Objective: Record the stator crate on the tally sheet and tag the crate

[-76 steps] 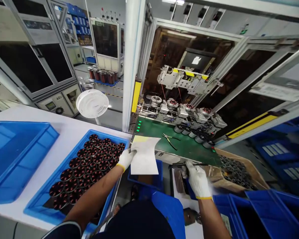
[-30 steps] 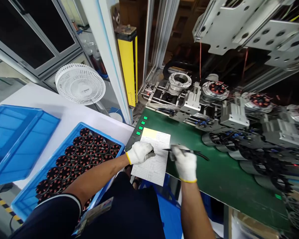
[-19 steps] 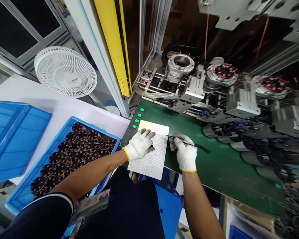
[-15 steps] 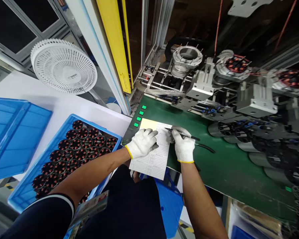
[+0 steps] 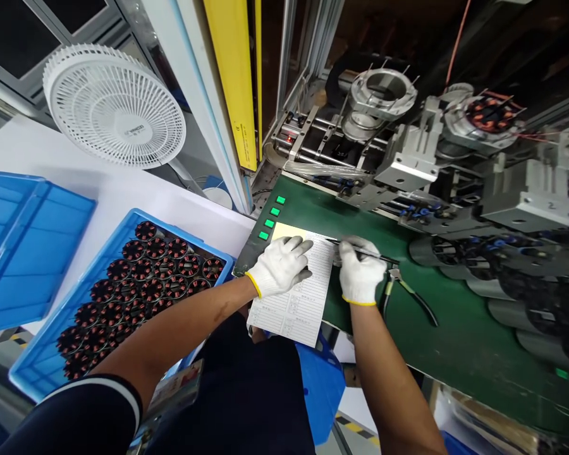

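A printed form (image 5: 308, 309) with ruled lines, yellowish at its upper left, lies on the green worktop and juts past the front edge. My left hand (image 5: 281, 265), in a white glove with grey fingertips, rests flat on the form with its fingers stretched out. At the sheet's upper right, my right hand (image 5: 361, 272), gloved alike, is closed around a slim black pen (image 5: 382, 258) whose tip points at the paper. Just right of that hand lies a pair of cutting pliers (image 5: 420, 300) with dark handles, touched by nothing I can see.
Green buttons (image 5: 269, 224) line the worktop's (image 5: 431, 341) left end. Behind stands a winding machine (image 5: 410, 161) with metal fixtures; grey cylinders (image 5: 507, 313) sit at right. Wound copper cores fill a blue crate (image 5: 171, 229) at left, near a white fan (image 5: 118, 114).
The view has shifted slightly, and the pliers beside my right hand show more fully. My right hand has moved a little rightward with the pen. My left hand stays on the form.
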Motion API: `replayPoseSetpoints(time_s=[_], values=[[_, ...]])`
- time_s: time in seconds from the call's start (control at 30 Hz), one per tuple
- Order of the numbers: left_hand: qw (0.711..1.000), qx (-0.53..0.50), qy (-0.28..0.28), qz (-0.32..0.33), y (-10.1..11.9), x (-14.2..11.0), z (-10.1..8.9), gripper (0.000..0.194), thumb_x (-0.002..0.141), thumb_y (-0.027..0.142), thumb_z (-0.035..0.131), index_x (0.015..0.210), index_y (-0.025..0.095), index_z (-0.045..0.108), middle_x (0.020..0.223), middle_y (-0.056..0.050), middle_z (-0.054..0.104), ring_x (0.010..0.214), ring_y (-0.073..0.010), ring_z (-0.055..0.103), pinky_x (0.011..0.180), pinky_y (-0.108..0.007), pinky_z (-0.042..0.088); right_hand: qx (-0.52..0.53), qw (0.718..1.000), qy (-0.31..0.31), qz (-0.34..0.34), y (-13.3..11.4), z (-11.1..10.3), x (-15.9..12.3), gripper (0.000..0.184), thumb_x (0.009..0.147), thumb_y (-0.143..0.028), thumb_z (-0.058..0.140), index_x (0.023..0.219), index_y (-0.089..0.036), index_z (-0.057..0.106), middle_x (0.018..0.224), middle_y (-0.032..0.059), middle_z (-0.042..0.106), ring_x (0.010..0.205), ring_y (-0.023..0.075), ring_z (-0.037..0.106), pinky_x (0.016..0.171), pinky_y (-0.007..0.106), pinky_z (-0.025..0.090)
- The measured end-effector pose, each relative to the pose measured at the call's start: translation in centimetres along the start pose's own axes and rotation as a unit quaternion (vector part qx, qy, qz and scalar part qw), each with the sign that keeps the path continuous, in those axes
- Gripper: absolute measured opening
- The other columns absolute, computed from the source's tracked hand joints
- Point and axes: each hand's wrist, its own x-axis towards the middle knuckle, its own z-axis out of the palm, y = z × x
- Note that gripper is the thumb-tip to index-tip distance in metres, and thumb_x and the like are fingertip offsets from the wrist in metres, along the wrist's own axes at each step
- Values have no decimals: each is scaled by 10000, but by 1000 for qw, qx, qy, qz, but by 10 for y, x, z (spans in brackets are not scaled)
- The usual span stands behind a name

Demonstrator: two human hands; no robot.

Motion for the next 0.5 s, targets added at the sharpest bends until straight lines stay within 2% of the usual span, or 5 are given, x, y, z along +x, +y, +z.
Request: replayPoseSetpoints(time_s=[0.1,0.23,0.33,0.5], values=[[1000,-5,-5,-4,1,2,0,349,896,441,481,898,143,663,1390,-80,469,1148,-273,434,880,-438,406,-46,999,8,-12,-5,14,-10,200,728,-331,629,835,-172,686,781,45,695,699,190,647,658,325,532],[1000,-16,-11,-3,1,1,-3,360,909,434,456,875,139,660,1391,-84,465,1130,-268,445,880,-430,410,-58,998,-1,-33,-7,19,-12,196,738,-345,619,817,-179,687,779,46,699,712,196,653,695,332,540],[1000,-17,-9,-1,1,1,-4,359,910,433,454,890,140,659,1398,-85,461,1147,-270,438,896,-433,407,-70,996,-6,-59,-8,18,-12,176,746,-334,614,786,-178,685,770,45,700,704,185,651,696,315,545],[1000,-16,-5,5,0,1,-3,371,917,432,438,925,133,658,1408,-89,458,1171,-272,430,913,-433,404,-65,996,-17,-66,-6,19,-13,187,755,-339,621,806,-172,689,793,52,705,721,187,653,682,311,548]])
